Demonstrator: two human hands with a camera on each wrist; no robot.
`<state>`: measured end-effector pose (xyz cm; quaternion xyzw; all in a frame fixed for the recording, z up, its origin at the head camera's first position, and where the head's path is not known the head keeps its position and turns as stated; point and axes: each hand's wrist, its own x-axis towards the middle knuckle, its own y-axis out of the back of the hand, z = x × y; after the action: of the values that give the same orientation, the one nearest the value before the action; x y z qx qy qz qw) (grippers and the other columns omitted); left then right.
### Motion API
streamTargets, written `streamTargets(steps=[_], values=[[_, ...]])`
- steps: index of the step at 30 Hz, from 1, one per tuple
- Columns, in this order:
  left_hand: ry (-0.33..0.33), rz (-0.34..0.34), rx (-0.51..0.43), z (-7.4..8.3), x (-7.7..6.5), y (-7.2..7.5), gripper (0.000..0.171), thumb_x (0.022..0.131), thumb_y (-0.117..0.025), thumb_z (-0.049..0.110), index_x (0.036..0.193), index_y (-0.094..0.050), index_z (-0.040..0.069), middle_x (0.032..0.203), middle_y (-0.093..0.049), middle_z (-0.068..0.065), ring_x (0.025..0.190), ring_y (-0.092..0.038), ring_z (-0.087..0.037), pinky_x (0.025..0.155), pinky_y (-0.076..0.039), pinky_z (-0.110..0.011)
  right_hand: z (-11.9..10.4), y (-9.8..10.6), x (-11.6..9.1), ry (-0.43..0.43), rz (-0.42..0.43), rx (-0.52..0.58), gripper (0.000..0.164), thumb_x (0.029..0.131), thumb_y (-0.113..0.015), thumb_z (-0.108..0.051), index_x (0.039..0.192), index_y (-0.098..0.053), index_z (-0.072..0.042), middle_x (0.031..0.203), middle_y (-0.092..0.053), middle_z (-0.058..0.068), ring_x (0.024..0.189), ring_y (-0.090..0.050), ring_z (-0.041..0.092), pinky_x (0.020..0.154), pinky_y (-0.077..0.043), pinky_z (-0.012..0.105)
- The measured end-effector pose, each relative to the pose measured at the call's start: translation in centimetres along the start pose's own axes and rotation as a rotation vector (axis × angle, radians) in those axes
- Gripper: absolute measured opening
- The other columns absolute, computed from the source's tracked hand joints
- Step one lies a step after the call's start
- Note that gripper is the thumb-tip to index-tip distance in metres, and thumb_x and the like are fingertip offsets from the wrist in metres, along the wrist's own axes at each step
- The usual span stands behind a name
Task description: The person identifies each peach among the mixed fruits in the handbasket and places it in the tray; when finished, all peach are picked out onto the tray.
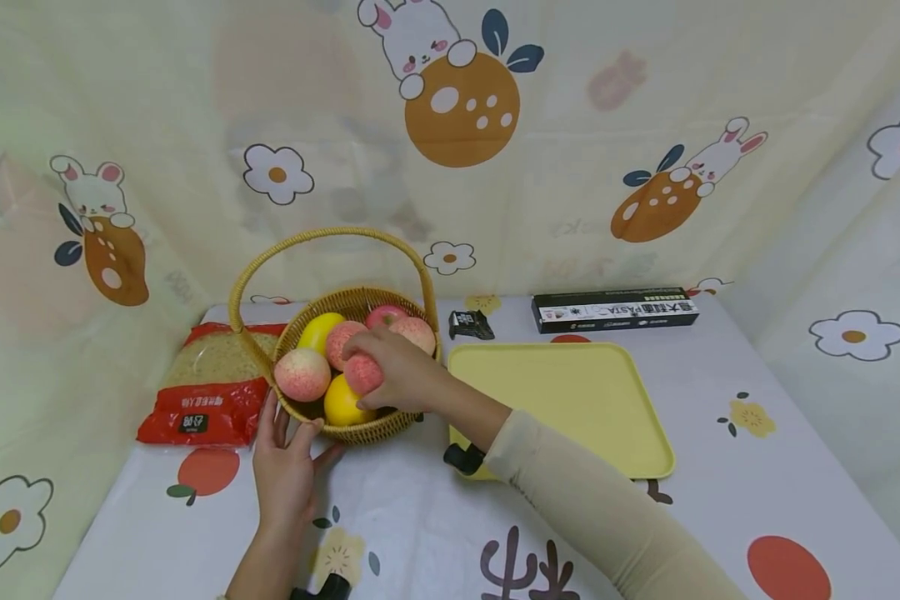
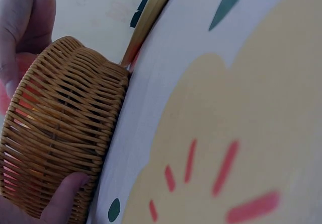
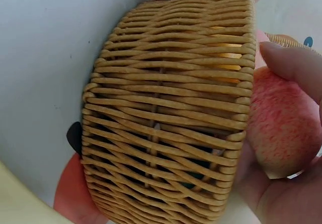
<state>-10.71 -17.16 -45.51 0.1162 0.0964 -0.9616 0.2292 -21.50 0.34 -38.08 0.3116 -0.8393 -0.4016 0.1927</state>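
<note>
A wicker basket [image 1: 371,432] with a tall arched handle stands on the table, heaped with fruit. My right hand [image 1: 405,371] reaches over its front right rim and grips a pinkish-red peach [image 1: 363,374], which also shows close up as the speckled peach [image 3: 282,121] in the right wrist view. Around it lie a paler peach [image 1: 302,374], other peaches, an orange-yellow fruit [image 1: 347,403] and a yellow one [image 1: 320,333]. Low on the basket's front left side my left hand [image 1: 287,467] holds the wickerwork, its thumb [image 2: 64,196] against the weave. Part of its fingers is hidden.
To the right of the basket lies a yellow tray [image 1: 570,400], partly under my right forearm. A red bag [image 1: 210,408] of grain-like food sits at left. Behind the tray are a black pasta box [image 1: 615,310] and a small black packet [image 1: 471,324]. Patterned cloth hangs behind.
</note>
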Motion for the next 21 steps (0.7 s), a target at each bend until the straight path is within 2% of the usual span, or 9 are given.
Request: streamTargets(steps=[7,13,16,19,21], values=[[-0.01,0.006,0.01,-0.1,0.0,0.0,0.087,0.102,-0.062,0.011,0.167,-0.019,0.048,0.177,-0.024,0.008,0.154,-0.044,-0.028,0.093,-0.061,-0.053,0.3,0.2,-0.7,0.056,0.041,0.168,0.057,0.081,-0.086,-0.022,0.133,-0.063,-0.016,0.134,-0.066,0.0,0.112,-0.064,0.017,0.093,-0.058,0.027],[-0.015,0.022,0.014,0.0,0.0,0.0,0.087,0.102,-0.062,0.011,0.167,-0.018,0.048,0.177,-0.025,0.008,0.156,-0.041,-0.028,0.093,-0.061,-0.053,-0.3,1.8,-2.3,-0.013,0.018,0.382,0.058,0.08,-0.086,-0.023,0.133,-0.062,-0.023,0.129,-0.064,0.003,0.105,-0.066,0.022,0.08,-0.064,0.029],[-0.009,0.025,0.014,0.0,0.0,-0.1,0.087,0.102,-0.062,0.011,0.167,-0.018,0.048,0.176,-0.025,0.009,0.157,-0.04,-0.028,0.093,-0.061,-0.053,-0.4,2.9,-3.3,-0.036,0.031,0.451,0.06,0.08,-0.088,-0.022,0.134,-0.063,-0.025,0.137,-0.059,0.004,0.11,-0.065,0.026,0.083,-0.065,0.034],[0.003,0.021,0.013,0.1,0.0,-0.1,0.087,0.102,-0.062,0.011,0.167,-0.017,0.048,0.177,-0.023,0.009,0.158,-0.038,-0.028,0.094,-0.061,-0.054,-0.1,4.1,-4.4,-0.022,0.066,0.507,0.062,0.081,-0.088,-0.019,0.137,-0.062,-0.022,0.148,-0.055,0.003,0.119,-0.062,0.028,0.093,-0.063,0.039],[0.009,0.016,0.011,0.1,-0.1,-0.1,0.087,0.102,-0.062,0.011,0.167,-0.017,0.048,0.177,-0.022,0.008,0.159,-0.036,-0.028,0.095,-0.06,-0.055,0.4,4.9,-5.2,-0.013,0.093,0.538,0.063,0.081,-0.088,-0.017,0.138,-0.061,-0.019,0.148,-0.056,0.003,0.121,-0.062,0.03,0.096,-0.062,0.042]])
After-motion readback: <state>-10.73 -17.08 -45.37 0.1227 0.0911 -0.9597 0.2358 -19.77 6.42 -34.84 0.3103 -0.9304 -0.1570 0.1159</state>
